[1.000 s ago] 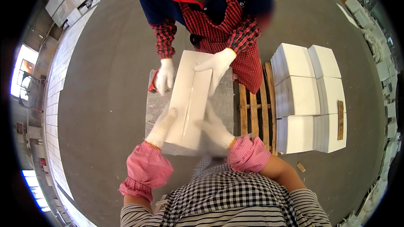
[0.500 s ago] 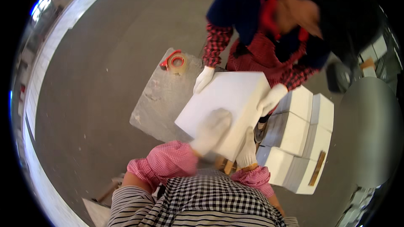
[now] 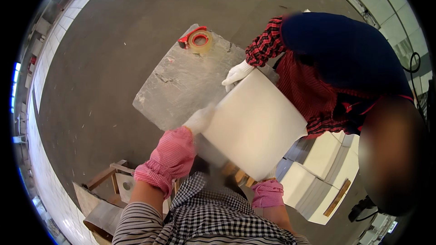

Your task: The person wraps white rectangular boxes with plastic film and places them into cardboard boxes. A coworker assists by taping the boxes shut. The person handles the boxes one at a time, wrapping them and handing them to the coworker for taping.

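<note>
A white box (image 3: 256,124) is held up in front of me, its smooth broad face turned upward. My left hand (image 3: 200,119), in a white glove, is at its left edge; motion smears the fingers. Under the near right corner, my gloved right hand (image 3: 271,173) supports the box, with its fingers mostly hidden behind it. Across from me a co-worker's gloved hand (image 3: 238,73) rests at the far edge, and that person's other hand is mostly hidden at the right corner.
A worn grey tabletop (image 3: 165,86) lies beyond my left hand, bearing a red tape dispenser (image 3: 198,39) with clear tape. Stacked white boxes (image 3: 303,190) with grey sides stand at the right. A wooden frame (image 3: 102,179) is at lower left. The co-worker (image 3: 345,54) leans in close.
The box has turned so that its broad face shows more fully. My left hand has moved from its top face to its left edge. The co-worker has bent lower, toward the right.
</note>
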### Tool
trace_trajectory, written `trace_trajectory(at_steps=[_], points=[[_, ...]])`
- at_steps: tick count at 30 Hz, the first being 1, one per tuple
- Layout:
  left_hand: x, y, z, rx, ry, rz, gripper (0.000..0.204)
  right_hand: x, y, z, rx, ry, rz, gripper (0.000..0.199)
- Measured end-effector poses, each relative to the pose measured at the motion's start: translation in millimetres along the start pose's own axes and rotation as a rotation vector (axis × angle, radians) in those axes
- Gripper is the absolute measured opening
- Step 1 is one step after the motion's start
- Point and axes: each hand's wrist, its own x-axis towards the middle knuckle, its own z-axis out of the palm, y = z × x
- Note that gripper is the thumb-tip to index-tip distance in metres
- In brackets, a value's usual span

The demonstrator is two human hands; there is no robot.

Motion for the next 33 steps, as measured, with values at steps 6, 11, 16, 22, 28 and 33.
trace_trajectory(at_steps=[6, 11, 16, 22, 28, 33], points=[[17.0, -9.1, 10.6, -0.615, -0.132, -0.31, 0.083, 9.1, -0.9, 3.8, -0.261, -0.098, -0.061, 0.049], [18.0, -18.9, 46.3, -0.718, -0.157, -0.352, 0.079, 52.6, -0.5, -4.1, -0.22, -0.248, 0.07, 0.047], [-2.4, 39.6, 24.2, -0.49, -0.156, -0.345, 0.067, 80.1, -6.2, -28.3, -0.177, -0.377, 0.177, 0.045], [7.4, 15.0, 47.9, -0.652, -0.141, -0.247, 0.061, 49.6, -38.0, -108.9, -0.201, -0.544, 0.241, 0.045], [-89.0, 99.0, 109.5, -0.066, -0.493, 0.524, 0.04, -114.3, -29.9, -224.3, -0.144, -0.793, 0.474, 0.045], [-143.6, 93.5, 206.4, 0.101, -0.605, 0.687, 0.042, -247.3, 26.4, -221.8, -0.107, -0.631, 0.726, 0.049]])
